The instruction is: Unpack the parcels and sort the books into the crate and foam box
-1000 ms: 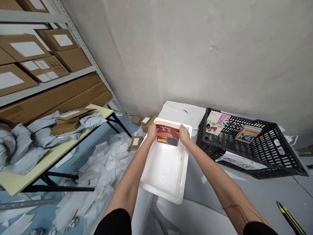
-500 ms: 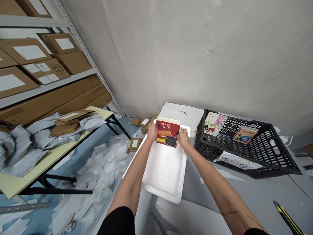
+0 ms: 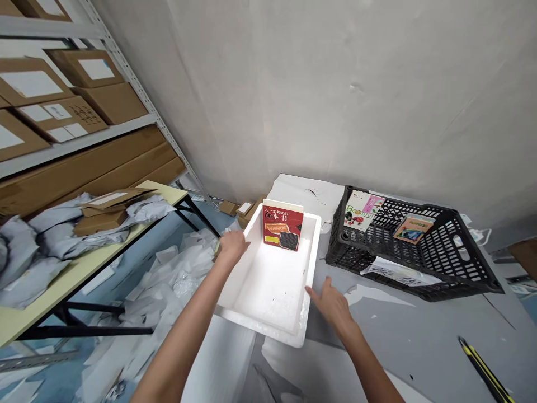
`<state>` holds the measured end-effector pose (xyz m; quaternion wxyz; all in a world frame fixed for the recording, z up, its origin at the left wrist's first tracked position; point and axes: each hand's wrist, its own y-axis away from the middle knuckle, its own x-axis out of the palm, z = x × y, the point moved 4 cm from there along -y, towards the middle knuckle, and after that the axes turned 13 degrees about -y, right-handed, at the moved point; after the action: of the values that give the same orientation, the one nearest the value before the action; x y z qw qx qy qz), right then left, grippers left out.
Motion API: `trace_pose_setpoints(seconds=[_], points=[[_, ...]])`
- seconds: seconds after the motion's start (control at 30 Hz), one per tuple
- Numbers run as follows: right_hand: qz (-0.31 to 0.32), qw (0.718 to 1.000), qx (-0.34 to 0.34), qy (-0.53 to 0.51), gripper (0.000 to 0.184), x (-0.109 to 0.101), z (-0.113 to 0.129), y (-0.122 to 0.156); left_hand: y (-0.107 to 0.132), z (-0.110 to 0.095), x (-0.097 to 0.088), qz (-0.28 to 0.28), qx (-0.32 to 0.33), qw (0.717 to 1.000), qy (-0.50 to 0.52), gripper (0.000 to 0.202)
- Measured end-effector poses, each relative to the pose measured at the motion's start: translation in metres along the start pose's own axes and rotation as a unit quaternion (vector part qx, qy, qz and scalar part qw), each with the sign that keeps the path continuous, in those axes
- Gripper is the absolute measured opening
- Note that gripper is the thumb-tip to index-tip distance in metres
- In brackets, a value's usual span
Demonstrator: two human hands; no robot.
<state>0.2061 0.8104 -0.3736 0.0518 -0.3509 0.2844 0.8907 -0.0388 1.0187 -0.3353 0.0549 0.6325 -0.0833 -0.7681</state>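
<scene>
A red paperback book [image 3: 282,226] is stood upright against the far wall of a white foam box [image 3: 268,327]. Neither the left hand [image 3: 231,247] nor the right hand [image 3: 331,305] is in contact with it; the fingers are open, nothing grasped. The book is judged light and stiff, best taken by its side edges.

人一生要读的60本书, on red book cover [image 3: 282,226], green "b" on crate book [image 3: 364,212]
</scene>
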Motion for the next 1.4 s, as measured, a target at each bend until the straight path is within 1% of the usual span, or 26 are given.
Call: trace_pose_setpoints(seconds=[0.07,0.1,0.13,0.23,0.33,0.4,0.47,0.63,0.7,0.8,0.87,0.93,1.0,1.03,1.07,1.1,1.13,1.17,1.2,1.23,1.3,1.33,1.37,1.4], points=[[0.049,0.999,0.015,-0.013,0.085,0.017,-0.004,0.018,0.019,0.015,0.017,0.036,0.003,0.999,-0.013,0.038],[0.056,0.998,0.010,-0.015,0.084,0.024,-0.001,0.023,0.028,0.020,0.024,0.043,0.005,0.999,-0.018,0.036],[0.054,0.998,-0.002,-0.019,0.078,0.031,0.003,0.027,0.035,0.024,0.030,0.042,0.006,0.999,-0.021,0.033],[0.005,0.999,-0.030,-0.021,0.056,0.041,0.015,0.029,0.048,0.026,0.040,0.008,-0.001,1.000,-0.025,0.032],[-0.049,0.998,-0.035,-0.027,0.045,0.036,0.019,0.022,0.047,0.019,0.038,-0.032,-0.012,0.999,-0.018,0.035],[-0.072,0.996,-0.040,-0.017,0.042,0.027,0.021,0.012,0.038,0.012,0.032,-0.054,-0.015,0.998,-0.010,0.034],[-0.093,0.994,-0.053,-0.002,0.042,0.014,0.026,-0.003,0.023,0.004,0.024,-0.072,-0.019,0.997,0.000,0.033],[-0.135,0.989,-0.058,0.013,0.041,-0.019,0.044,-0.055,-0.029,-0.018,0.007,-0.105,-0.028,0.994,0.030,0.032],[-0.143,0.988,-0.050,0.014,0.038,-0.026,0.049,-0.076,-0.049,-0.028,0.006,-0.111,-0.022,0.993,0.045,0.031],[-0.145,0.989,-0.034,0.013,0.035,-0.027,0.052,-0.097,-0.072,-0.039,0.010,-0.108,-0.012,0.992,0.064,0.028],[-0.144,0.989,-0.025,0.010,0.033,-0.024,0.051,-0.103,-0.081,-0.041,0.012,-0.105,-0.006,0.991,0.077,0.027],[-0.139,0.990,-0.021,0.006,0.034,-0.021,0.050,-0.105,-0.083,-0.040,0.012,-0.111,0.000,0.990,0.092,0.027],[-0.133,0.991,-0.017,0.003,0.035,-0.020,0.048,-0.105,-0.076,-0.034,0.014,-0.127,0.000,0.987,0.102,0.030],[-0.130,0.991,-0.016,0.002,0.035,-0.020,0.047,-0.105,-0.067,-0.030,0.018,-0.145,-0.007,0.983,0.110,0.033],[-0.127,0.992,-0.014,0.001,0.035,-0.021,0.047,-0.105,-0.054,-0.025,0.024,-0.178,-0.020,0.975,0.130,0.036],[-0.125,0.992,-0.013,0.000,0.034,-0.022,0.046,-0.105,-0.036,-0.020,0.034,-0.213,-0.040,0.964,0.154,0.039],[-0.125,0.992,-0.011,-0.001,0.034,-0.023,0.046,-0.105,-0.012,-0.013,0.046,-0.277,-0.069,0.936,0.208,0.040],[-0.126,0.992,-0.011,-0.002,0.033,-0.024,0.046,-0.105,0.015,-0.007,0.064,-0.333,-0.102,0.896,0.276,0.040],[-0.129,0.992,-0.010,-0.003,0.033,-0.026,0.047,-0.105,0.043,-0.002,0.086,-0.370,-0.142,0.856,0.331,0.038],[-0.132,0.991,-0.009,-0.005,0.033,-0.027,0.048,-0.105,0.071,-0.002,0.111,-0.377,-0.169,0.844,0.342,0.039],[-0.142,0.990,-0.005,-0.008,0.033,-0.030,0.050,-0.104,0.121,-0.007,0.163,-0.375,-0.197,0.838,0.343,0.043],[-0.147,0.989,-0.003,-0.009,0.033,-0.031,0.052,-0.103,0.141,-0.013,0.187,-0.369,-0.195,0.844,0.338,0.043],[-0.152,0.988,-0.001,-0.009,0.033,-0.032,0.053,-0.103,0.155,-0.022,0.210,-0.342,-0.150,0.875,0.308,0.045],[-0.156,0.988,0.000,-0.008,0.033,-0.033,0.053,-0.102,0.166,-0.033,0.230,-0.304,-0.075,0.909,0.276,0.046]])
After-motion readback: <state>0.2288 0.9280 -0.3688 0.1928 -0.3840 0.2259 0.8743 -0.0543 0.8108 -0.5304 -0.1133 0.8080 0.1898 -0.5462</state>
